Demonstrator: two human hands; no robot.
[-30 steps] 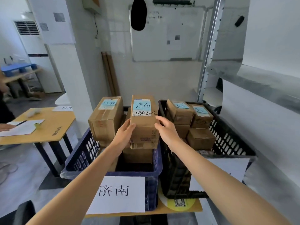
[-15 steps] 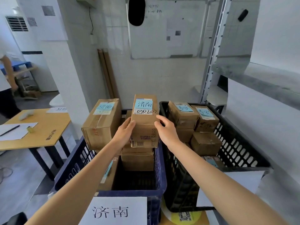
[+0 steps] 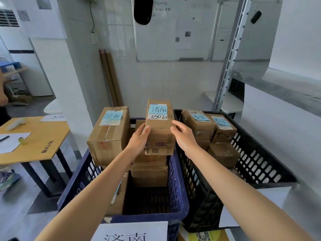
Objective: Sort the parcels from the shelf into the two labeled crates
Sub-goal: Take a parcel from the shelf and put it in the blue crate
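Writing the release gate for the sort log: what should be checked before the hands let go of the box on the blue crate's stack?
1. Label match: parcel note reads 济南, sign on blue crate reads 济南: ok.
2. Left hand and right hand grip the parcel's sides: ok.
3. Parcel seated flat on the stack: cannot tell.
4. Parcel below the crate rim: not ok, it stands above.
5. Gap to the tall box on its left: ok.
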